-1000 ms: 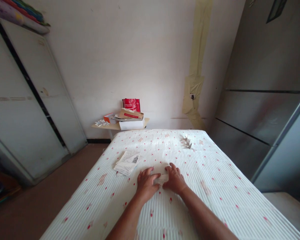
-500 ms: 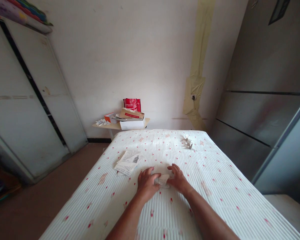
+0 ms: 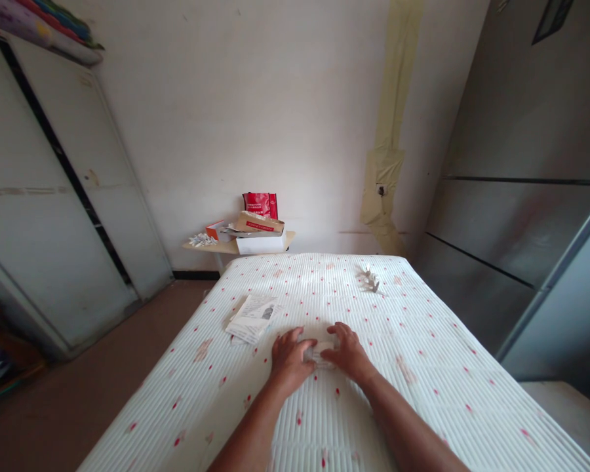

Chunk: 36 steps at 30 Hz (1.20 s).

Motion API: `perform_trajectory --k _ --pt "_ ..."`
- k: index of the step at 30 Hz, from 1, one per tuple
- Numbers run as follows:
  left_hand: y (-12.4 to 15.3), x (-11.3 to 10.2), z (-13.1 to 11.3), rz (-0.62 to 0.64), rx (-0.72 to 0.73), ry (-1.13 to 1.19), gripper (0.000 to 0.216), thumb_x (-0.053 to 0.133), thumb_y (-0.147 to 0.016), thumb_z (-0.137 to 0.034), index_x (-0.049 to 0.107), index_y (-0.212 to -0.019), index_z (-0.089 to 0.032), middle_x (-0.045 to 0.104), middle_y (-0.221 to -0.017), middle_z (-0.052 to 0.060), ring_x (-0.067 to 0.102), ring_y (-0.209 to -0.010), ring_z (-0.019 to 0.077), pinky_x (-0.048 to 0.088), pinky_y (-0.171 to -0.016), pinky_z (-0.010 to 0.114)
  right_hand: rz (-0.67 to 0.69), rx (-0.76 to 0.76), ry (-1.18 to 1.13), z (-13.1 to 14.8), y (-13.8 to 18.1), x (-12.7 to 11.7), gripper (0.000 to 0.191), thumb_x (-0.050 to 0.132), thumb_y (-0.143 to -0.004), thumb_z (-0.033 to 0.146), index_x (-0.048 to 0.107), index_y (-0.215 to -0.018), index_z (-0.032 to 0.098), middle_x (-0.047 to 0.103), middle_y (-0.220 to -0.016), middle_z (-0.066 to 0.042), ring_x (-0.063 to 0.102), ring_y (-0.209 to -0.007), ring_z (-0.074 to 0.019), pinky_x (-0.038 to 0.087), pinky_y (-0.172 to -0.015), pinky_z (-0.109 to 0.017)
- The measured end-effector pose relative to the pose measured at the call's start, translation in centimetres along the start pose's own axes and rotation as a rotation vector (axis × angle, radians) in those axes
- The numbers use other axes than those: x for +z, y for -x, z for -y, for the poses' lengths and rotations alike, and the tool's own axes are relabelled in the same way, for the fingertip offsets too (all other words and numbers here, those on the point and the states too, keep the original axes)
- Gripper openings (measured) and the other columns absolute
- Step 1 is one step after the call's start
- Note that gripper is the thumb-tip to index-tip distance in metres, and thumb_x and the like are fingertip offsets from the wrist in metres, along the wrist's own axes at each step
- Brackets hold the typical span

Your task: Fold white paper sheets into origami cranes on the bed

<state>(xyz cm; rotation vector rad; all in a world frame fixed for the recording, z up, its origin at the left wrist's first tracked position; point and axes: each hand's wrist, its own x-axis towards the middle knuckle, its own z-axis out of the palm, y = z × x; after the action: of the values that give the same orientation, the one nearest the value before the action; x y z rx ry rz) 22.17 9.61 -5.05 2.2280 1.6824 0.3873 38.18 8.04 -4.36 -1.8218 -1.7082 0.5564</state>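
Observation:
Both my hands rest on a white mattress [image 3: 398, 406] with small red marks. Between them lies a small piece of printed paper [image 3: 318, 351], mostly covered. My left hand [image 3: 289, 356] lies over its left side with fingers bent down on it. My right hand [image 3: 347, 351] presses its right side, fingers curled over the paper's edge. To the left and a little further away a stack of printed paper sheets [image 3: 252, 317] lies flat on the mattress. Near the far right of the mattress sits a small cluster of folded paper shapes [image 3: 368, 278].
A low wooden table [image 3: 226, 247] by the wall holds a white box [image 3: 259, 244], a red bag [image 3: 259, 203], a cardboard pack and more folded papers. A grey cabinet [image 3: 54, 216] stands at left, a grey panelled unit [image 3: 521, 216] at right. Brown floor lies left of the mattress.
My right hand has slid leftwards, closing over the small paper, so less of it shows between my hands. My left hand has stayed in place.

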Motion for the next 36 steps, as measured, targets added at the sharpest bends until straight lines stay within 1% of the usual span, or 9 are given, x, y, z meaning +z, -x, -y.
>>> perform_trajectory --k 4,7,10,14,18,21,26,31,36 --pt "-0.1 0.1 0.1 0.009 -0.012 0.002 0.046 0.062 -0.065 -0.034 0.058 -0.110 -0.038 0.037 -0.137 -0.002 0.028 -0.129 0.0207 0.011 -0.108 0.039 0.025 0.013 0.173 0.9 0.9 1.2 0.050 0.061 -0.059 0.017 0.052 -0.108 0.022 0.036 -0.136 -0.008 0.038 -0.118 -0.0292 0.037 -0.087 -0.043" --pt "-0.1 0.3 0.3 -0.008 0.007 0.009 0.046 0.062 -0.065 -0.033 0.058 -0.110 -0.038 0.037 -0.138 -0.002 0.029 -0.129 0.0209 0.012 -0.108 0.039 0.035 -0.002 0.167 0.4 0.9 1.1 0.052 0.056 -0.058 0.009 0.052 -0.108 0.022 0.039 -0.134 -0.008 0.039 -0.117 -0.0273 0.038 -0.087 -0.041" --pt "-0.2 0.4 0.4 -0.018 0.024 0.000 0.046 0.063 -0.065 -0.031 0.057 -0.110 -0.037 0.038 -0.137 -0.002 0.030 -0.128 0.0221 0.014 -0.107 0.039 -0.023 -0.063 0.088 -0.3 0.4 0.4 0.050 0.048 -0.055 -0.002 0.057 -0.100 0.019 0.047 -0.126 -0.009 0.045 -0.112 -0.0232 0.039 -0.087 -0.035" --pt "0.0 0.2 0.1 -0.086 0.018 0.007 0.043 0.065 -0.062 -0.026 0.056 -0.105 -0.028 0.048 -0.125 0.001 0.039 -0.120 0.0202 0.020 -0.104 0.037 -0.156 -0.262 -0.116 0.5 0.1 -0.3 0.042 0.042 -0.057 -0.005 0.060 -0.086 0.020 0.059 -0.101 -0.004 0.052 -0.101 -0.0170 0.040 -0.088 -0.028" --pt "0.3 0.0 -0.2 -0.162 0.015 0.030 0.028 0.064 -0.062 -0.020 0.055 -0.088 -0.022 0.058 -0.096 0.000 0.050 -0.099 0.0177 0.029 -0.096 0.034 0.065 -0.355 -0.170 1.4 0.0 0.0 0.033 0.041 -0.064 -0.001 0.064 -0.076 0.020 0.063 -0.081 0.000 0.058 -0.079 -0.0128 0.043 -0.073 -0.022" --pt "0.9 0.1 -0.3 -0.190 0.084 0.042 0.015 0.062 -0.065 -0.017 0.058 -0.079 -0.023 0.058 -0.096 0.000 0.048 -0.100 0.0179 0.030 -0.094 0.033 0.194 -0.348 -0.057 1.1 -0.6 0.5 0.030 0.043 -0.064 0.001 0.066 -0.069 0.019 0.063 -0.075 0.001 0.058 -0.073 -0.0116 0.041 -0.070 -0.019" --pt "2.5 0.0 -0.5 -0.183 0.156 0.015 0.019 0.055 -0.073 -0.013 0.066 -0.076 -0.028 0.057 -0.092 0.000 0.047 -0.097 0.0176 0.031 -0.091 0.034 0.232 -0.340 0.017 0.5 -1.6 0.3 0.025 0.048 -0.065 0.005 0.067 -0.074 0.019 0.062 -0.079 0.001 0.057 -0.073 -0.0106 0.040 -0.068 -0.018" --pt "4.4 -0.1 -0.4 -0.177 0.232 -0.061 0.032 0.047 -0.076 -0.011 0.067 -0.090 -0.032 0.055 -0.092 0.003 0.045 -0.094 0.0190 0.033 -0.086 0.034 0.250 -0.343 0.086 0.4 -2.4 0.3 0.012 0.058 -0.064 0.015 0.065 -0.074 0.018 0.058 -0.078 0.001 0.052 -0.068 -0.0102 0.037 -0.060 -0.018" --pt "5.0 0.3 -0.1 -0.197 0.243 -0.092 0.033 0.046 -0.077 -0.011 0.066 -0.095 -0.031 0.054 -0.094 0.003 0.045 -0.093 0.0189 0.033 -0.085 0.033 0.290 -0.365 0.164 0.3 -3.4 0.5 0.023 0.071 -0.056 0.026 0.063 -0.076 0.019 0.056 -0.078 0.002 0.047 -0.065 -0.0098 0.032 -0.056 -0.019"
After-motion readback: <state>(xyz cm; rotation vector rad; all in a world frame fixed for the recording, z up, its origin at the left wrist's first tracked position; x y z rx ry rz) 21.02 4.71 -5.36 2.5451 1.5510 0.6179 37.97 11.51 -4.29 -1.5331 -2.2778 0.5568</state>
